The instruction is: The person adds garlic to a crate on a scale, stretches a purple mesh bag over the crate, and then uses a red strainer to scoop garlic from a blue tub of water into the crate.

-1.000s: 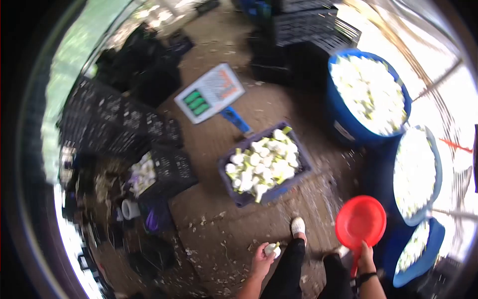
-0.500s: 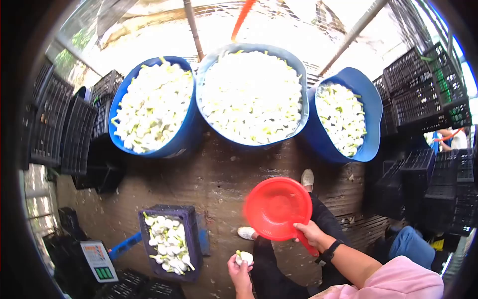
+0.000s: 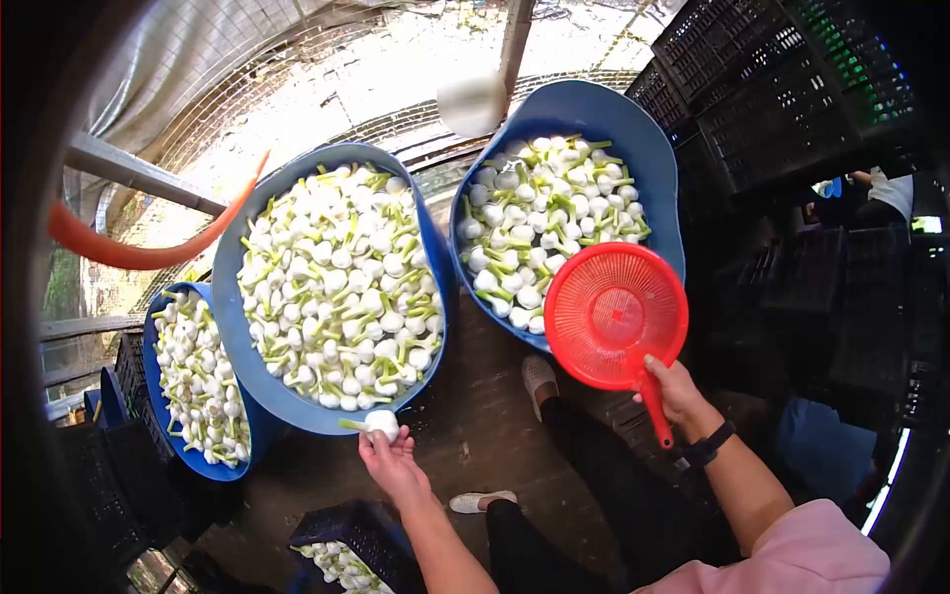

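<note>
My left hand (image 3: 394, 467) pinches a white garlic bulb (image 3: 380, 426) with a short green stem, near the front rim of the middle blue tub (image 3: 228, 327). Closed round the handle of a red plastic strainer (image 3: 618, 315) is my right hand (image 3: 677, 391). The strainer's perforated bowl is tilted, shows nothing inside, and overlaps the front edge of the right blue tub (image 3: 655, 148) in view. Many garlic bulbs with green stems fill the middle tub, and more lie in the right one.
Another blue tub (image 3: 245, 457) of garlic stands at the left. A dark crate (image 3: 391, 540) with garlic sits low by my left forearm. Stacked black crates (image 3: 777, 109) line the right side. An orange hose (image 3: 148, 255) curves at the upper left. A person (image 3: 886, 198) is partly visible far right.
The view has turned right, so the tubs and crate appear farther left. My left hand, still pinching garlic, is higher beside the middle tub; the strainer now overlaps the right tub.
</note>
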The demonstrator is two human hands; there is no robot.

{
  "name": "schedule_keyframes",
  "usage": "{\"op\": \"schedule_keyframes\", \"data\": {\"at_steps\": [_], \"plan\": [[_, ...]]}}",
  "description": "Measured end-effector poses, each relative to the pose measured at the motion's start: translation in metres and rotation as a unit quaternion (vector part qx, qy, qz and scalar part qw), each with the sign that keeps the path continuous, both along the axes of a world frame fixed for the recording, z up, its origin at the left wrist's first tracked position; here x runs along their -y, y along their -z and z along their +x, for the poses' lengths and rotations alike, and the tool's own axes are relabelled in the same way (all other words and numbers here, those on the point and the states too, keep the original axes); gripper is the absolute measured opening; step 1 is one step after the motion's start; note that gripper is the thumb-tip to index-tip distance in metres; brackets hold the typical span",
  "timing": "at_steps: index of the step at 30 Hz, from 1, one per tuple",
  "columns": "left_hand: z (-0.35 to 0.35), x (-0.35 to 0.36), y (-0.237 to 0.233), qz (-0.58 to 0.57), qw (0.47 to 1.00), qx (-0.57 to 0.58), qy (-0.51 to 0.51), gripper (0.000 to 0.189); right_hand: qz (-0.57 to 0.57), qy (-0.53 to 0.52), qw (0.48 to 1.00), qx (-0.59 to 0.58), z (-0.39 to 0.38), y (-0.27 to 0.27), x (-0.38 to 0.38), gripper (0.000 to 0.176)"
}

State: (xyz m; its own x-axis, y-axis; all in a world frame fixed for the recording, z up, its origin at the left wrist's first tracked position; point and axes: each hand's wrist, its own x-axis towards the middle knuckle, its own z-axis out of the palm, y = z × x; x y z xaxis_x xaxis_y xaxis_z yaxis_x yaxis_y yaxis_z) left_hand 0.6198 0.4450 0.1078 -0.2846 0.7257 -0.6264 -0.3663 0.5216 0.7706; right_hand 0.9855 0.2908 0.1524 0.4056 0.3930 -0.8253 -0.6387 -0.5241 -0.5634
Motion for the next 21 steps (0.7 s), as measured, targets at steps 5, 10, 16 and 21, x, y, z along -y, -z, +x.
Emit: {"op": "schedule_keyframes", "data": {"at_steps": [5,10,16,21], "plan": [[0.093,-0.056,0.021,-0.028,0.984,-0.176,0.020,0.051,-0.046,-0.045,0.991,0.121,0.107,0.074,-0.027,0.032],[0.212,-0.092,0.066,0.162,0.855,-0.329,0.367,0.058,-0.191,-0.285,0.815,0.466,0.155,0.145,-0.086,0.053],[0.261,-0.098,0.117,0.185,0.672,-0.576,0.427,0.062,-0.287,-0.345,0.775,0.444,0.148,0.223,-0.117,0.064],[0.256,-0.100,0.125,0.245,0.650,-0.570,0.440,0.054,-0.129,-0.206,0.962,0.122,0.143,0.330,-0.129,0.049]]}}
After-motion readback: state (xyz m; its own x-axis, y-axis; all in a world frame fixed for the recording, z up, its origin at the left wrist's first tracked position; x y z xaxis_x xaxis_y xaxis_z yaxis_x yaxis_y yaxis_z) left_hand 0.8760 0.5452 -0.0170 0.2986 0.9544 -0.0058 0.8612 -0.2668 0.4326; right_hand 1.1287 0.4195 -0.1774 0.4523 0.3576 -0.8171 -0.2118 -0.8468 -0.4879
